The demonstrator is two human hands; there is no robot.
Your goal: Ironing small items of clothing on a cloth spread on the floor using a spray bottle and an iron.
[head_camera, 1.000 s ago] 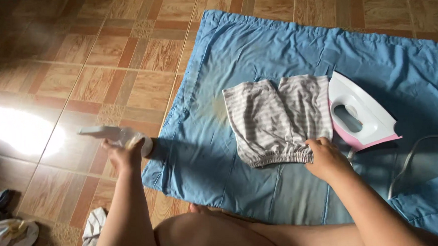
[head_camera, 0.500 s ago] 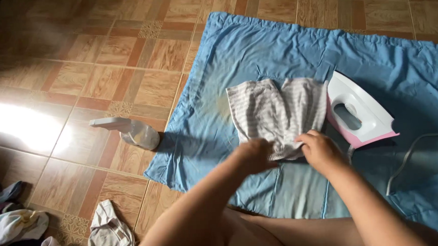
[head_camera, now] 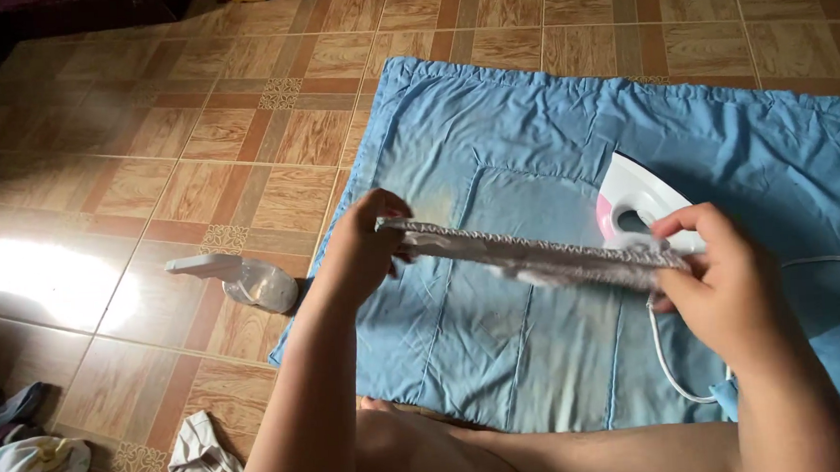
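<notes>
I hold a grey striped garment (head_camera: 536, 254) stretched flat between both hands, lifted above a blue padded cloth (head_camera: 492, 146) spread on the tiled floor. My left hand (head_camera: 363, 249) pinches its left end and my right hand (head_camera: 719, 273) grips its right end. A white and pink iron (head_camera: 629, 201) rests on the blue cloth just behind the garment, partly hidden by it and by my right hand. The iron's white cord (head_camera: 671, 366) loops on the cloth below my right hand.
A clear spray bottle (head_camera: 245, 279) lies on the tiles left of the blue cloth. Crumpled clothes (head_camera: 30, 467) sit at the lower left, with another pale piece (head_camera: 197, 468) near my left arm. My bare legs (head_camera: 508, 456) are at the bottom edge.
My left hand left the spray bottle on the floor and came to the garment. Both hands then lifted the garment off the blue cloth and pulled it taut.
</notes>
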